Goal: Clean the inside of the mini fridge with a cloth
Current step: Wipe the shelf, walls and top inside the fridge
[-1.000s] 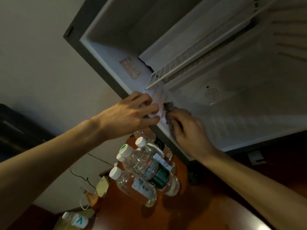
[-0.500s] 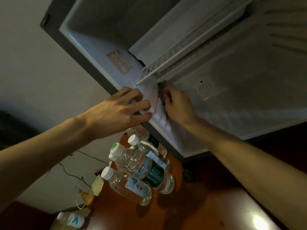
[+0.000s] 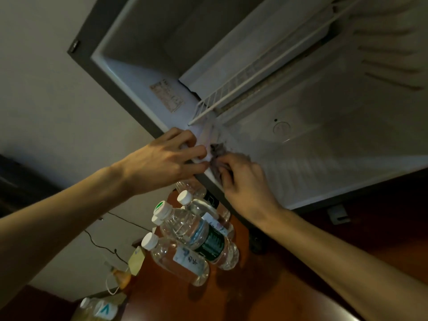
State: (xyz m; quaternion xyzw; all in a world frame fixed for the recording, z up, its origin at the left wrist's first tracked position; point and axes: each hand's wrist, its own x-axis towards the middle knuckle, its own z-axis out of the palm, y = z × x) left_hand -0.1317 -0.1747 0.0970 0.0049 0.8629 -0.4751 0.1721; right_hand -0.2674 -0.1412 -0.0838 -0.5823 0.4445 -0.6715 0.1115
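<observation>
The open mini fridge (image 3: 324, 140) fills the upper right, white inside, with a wire shelf (image 3: 243, 93) across it. My left hand (image 3: 166, 158) grips the fridge's left front edge, fingers curled round a pale strip there. My right hand (image 3: 245, 181) holds a dark crumpled cloth (image 3: 217, 150) and presses it on the inner wall just below the shelf's front corner. Most of the cloth is hidden under my fingers.
Several plastic water bottles (image 3: 192, 232) stand on the reddish-brown wooden surface (image 3: 254, 295) just left of and below the fridge. A label sticker (image 3: 165, 95) sits on the fridge's left inner wall. A thin cable (image 3: 102, 242) runs down the grey wall at left.
My right hand has slid the cloth down from the shelf corner toward the front edge. My left hand keeps its hold on the edge. The view has shifted slightly.
</observation>
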